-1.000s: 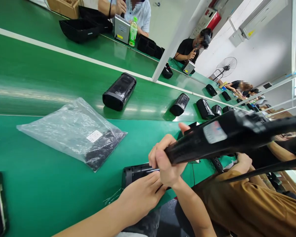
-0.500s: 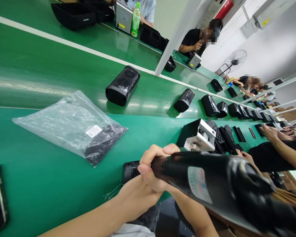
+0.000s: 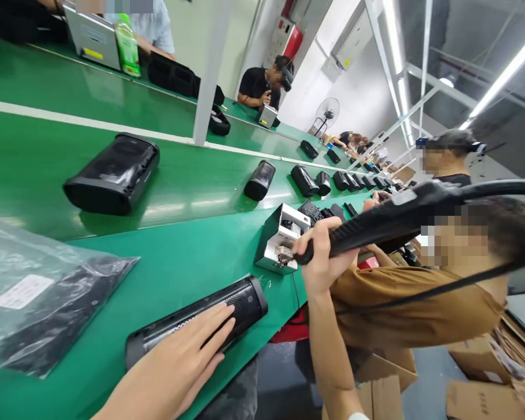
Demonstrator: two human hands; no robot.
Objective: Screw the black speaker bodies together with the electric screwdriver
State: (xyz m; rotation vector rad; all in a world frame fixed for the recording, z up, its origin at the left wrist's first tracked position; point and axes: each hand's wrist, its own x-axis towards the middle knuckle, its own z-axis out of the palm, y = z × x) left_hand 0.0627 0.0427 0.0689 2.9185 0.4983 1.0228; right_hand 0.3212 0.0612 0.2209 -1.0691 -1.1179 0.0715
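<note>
My left hand (image 3: 179, 361) lies with fingers stretched flat across a black speaker (image 3: 249, 294) with a perforated grille, which rests on its side on the green table. My right hand (image 3: 321, 256) is raised and wrapped round a black corded electric screwdriver (image 3: 371, 227), its cable trailing off to the right. Just left of that hand is a black and silver screw feeder (image 3: 269, 251). Whether the screwdriver's tip touches the feeder I cannot tell.
A clear plastic bag (image 3: 74, 262) with dark contents lies at the left. On the green conveyor, a speaker (image 3: 114, 172) and several others stand in a row. A co-worker in a brown shirt (image 3: 402, 297) sits close at the right; cardboard boxes (image 3: 481, 399) lie below.
Both hands were together at the screwdriver's front end. My left hand has left it and lies on the speaker; my right hand holds the screwdriver higher. The view has swung right.
</note>
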